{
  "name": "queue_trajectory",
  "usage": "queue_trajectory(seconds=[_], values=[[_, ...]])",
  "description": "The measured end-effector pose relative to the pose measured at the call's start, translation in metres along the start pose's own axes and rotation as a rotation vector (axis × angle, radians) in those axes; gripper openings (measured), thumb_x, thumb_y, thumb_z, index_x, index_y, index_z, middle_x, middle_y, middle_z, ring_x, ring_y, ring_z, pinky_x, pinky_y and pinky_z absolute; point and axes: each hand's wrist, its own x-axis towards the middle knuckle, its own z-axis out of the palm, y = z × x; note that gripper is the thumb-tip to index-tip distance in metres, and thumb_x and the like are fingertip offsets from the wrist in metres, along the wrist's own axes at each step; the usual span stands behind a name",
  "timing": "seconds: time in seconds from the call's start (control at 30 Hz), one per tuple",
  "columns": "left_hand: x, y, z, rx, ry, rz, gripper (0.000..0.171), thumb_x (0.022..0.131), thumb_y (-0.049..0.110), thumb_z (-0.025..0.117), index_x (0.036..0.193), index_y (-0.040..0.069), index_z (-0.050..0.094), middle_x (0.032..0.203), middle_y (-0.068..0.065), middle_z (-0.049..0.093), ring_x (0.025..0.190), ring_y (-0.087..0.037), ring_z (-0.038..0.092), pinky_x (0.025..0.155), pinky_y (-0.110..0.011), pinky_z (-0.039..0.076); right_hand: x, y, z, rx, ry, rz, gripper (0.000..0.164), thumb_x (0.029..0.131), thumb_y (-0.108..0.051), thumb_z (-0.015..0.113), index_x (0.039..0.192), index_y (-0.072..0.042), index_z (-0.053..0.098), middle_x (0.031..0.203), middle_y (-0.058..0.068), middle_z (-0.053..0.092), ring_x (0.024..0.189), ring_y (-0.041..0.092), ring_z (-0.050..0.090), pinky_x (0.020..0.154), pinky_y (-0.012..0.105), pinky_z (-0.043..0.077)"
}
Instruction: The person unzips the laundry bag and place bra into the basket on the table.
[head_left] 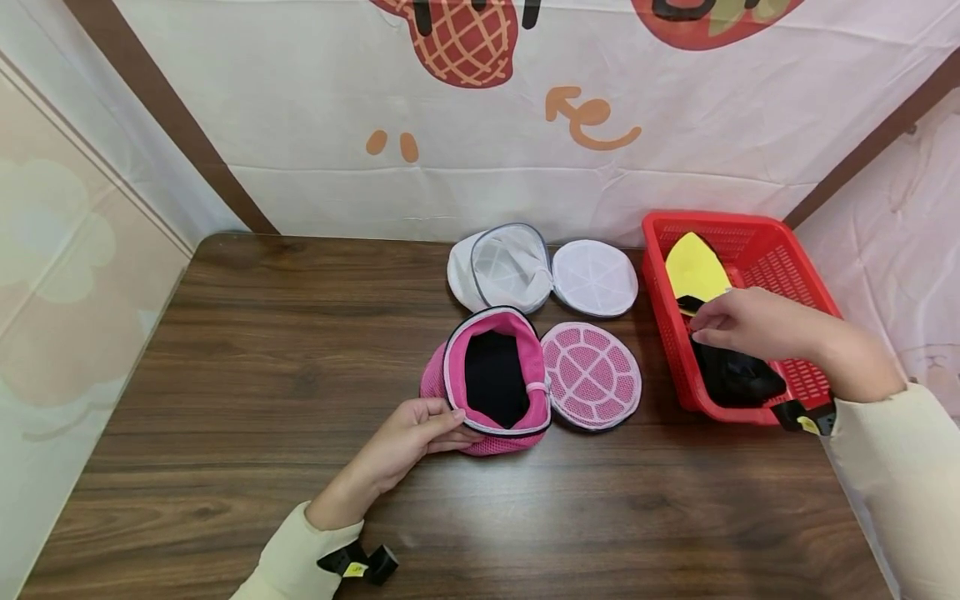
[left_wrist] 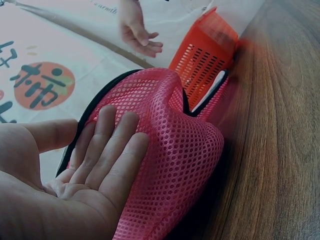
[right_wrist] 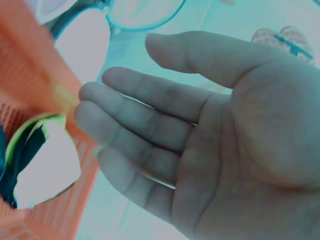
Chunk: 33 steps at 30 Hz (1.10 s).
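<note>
A pink mesh laundry bag (head_left: 432, 379) stands with its round lid (head_left: 592, 377) folded out to the right. My left hand (head_left: 408, 440) pinches its near-left rim, thumb over the edge and fingers against the outer mesh (left_wrist: 172, 145). Black cloth (head_left: 497, 379) shows inside the bag. My right hand (head_left: 761, 327) hangs over the red plastic basket (head_left: 667, 367), holding nothing, its fingers apart and loosely bent in the right wrist view. Under and beside that hand in the basket lie a yellow cup-shaped piece of fabric (head_left: 695, 271) and a black fabric item (head_left: 738, 382).
Behind the pink bag is a white mesh laundry bag (head_left: 461, 271), its white lid (head_left: 595, 279) laid out to the right. Everything stands on a dark wooden table (head_left: 285, 350) against a printed cloth backdrop (head_left: 322, 192). The basket sits at the table's right side.
</note>
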Motion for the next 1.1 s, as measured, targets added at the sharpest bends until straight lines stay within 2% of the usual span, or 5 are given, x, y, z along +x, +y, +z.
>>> queue_trajectory(seconds=[0.27, 0.53, 0.8, 1.1], values=[[0.001, 0.001, 0.002, -0.011, -0.008, -0.005, 0.030, 0.107, 0.012, 0.051, 0.116, -0.016, 0.058, 0.112, -0.031, 0.069, 0.101, -0.019, 0.073, 0.095, -0.038, 0.057, 0.020, -0.035, 0.002, 0.027, 0.048, -0.035, 0.016, 0.092, -0.014, 0.075, 0.105, -0.005, 0.076, 0.089, 0.000, 0.072, 0.075, 0.013, 0.061, 0.069, 0.033, 0.058], [0.001, -0.001, 0.001, -0.016, -0.014, 0.007, 0.030, 0.107, 0.013, 0.051, 0.115, -0.015, 0.058, 0.111, -0.034, 0.068, 0.100, -0.021, 0.073, 0.094, -0.039, 0.058, 0.040, -0.067, 0.009, 0.012, 0.061, -0.100, 0.013, 0.091, -0.013, 0.074, 0.102, -0.007, 0.079, 0.082, -0.003, 0.070, 0.067, 0.013, 0.055, 0.066, 0.032, 0.052], [0.002, -0.001, 0.002, -0.017, -0.014, 0.000, 0.034, 0.107, 0.012, 0.051, 0.119, -0.020, 0.056, 0.112, -0.033, 0.069, 0.100, -0.020, 0.073, 0.095, -0.038, 0.058, 0.059, -0.088, 0.022, 0.072, 0.020, -0.109, 0.017, 0.094, -0.015, 0.072, 0.106, -0.005, 0.077, 0.085, 0.000, 0.071, 0.073, 0.013, 0.061, 0.073, 0.035, 0.058], [0.003, -0.001, 0.002, -0.024, -0.018, 0.000, 0.033, 0.107, 0.012, 0.051, 0.118, -0.019, 0.056, 0.112, -0.033, 0.068, 0.100, -0.018, 0.073, 0.095, -0.038, 0.058, 0.085, -0.112, 0.040, 0.148, 0.015, -0.203, 0.018, 0.094, -0.012, 0.069, 0.109, -0.004, 0.076, 0.090, 0.002, 0.072, 0.080, 0.015, 0.063, 0.077, 0.034, 0.058]])
